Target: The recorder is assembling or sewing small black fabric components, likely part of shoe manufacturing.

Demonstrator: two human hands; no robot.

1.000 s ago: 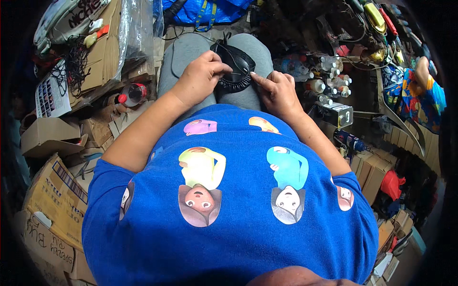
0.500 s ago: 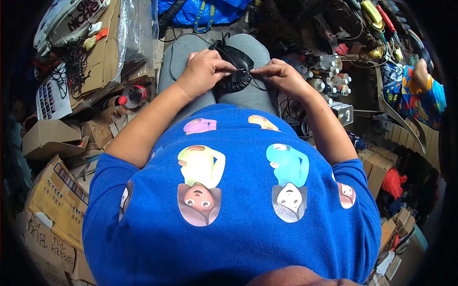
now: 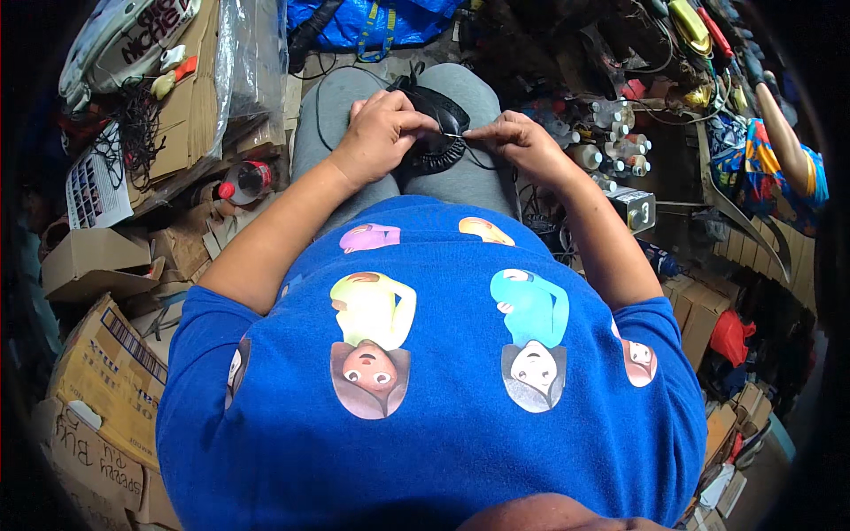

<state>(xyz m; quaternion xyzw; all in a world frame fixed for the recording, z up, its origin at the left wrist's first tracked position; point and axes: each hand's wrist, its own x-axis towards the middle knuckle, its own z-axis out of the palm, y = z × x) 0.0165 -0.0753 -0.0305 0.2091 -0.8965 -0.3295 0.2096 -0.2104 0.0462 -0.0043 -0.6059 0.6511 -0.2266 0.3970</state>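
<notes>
Person seated, looking down at own lap. Black round device (image 3: 440, 133) sits on the lap, on grey trousers (image 3: 460, 181), far centre of the scene. Ribbed rim faces near side.

Left hand (image 3: 382, 133) lies over the device's left part, knuckles up, fingers curled down onto it, thumb pointing right toward the middle. It clasps the device and steadies it. Left forearm runs from near left up to the hand, elbow bent out to the left.

Right hand (image 3: 518, 142) sits just right of the device, thumb and forefinger pinched on a thin wire (image 3: 453, 135) that crosses to the left thumb tip. Other fingers folded loosely. Right forearm comes from near right, elbow bent, wrist angled left. The two hands nearly meet over the device.

A thin black cable (image 3: 319, 106) loops over the left thigh.

Blue shirt (image 3: 425, 389) with cartoon prints fills the near half.

Left side: cardboard boxes (image 3: 97, 372), a clear plastic sheet (image 3: 248, 62), a bottle with red cap (image 3: 246, 180) lying on its side. Far: blue bag (image 3: 363, 22). Right: cluster of small white bottles (image 3: 611, 146), cluttered tools. Far right: another person's arm (image 3: 784, 133) in a patterned sleeve, well apart from the hands.
</notes>
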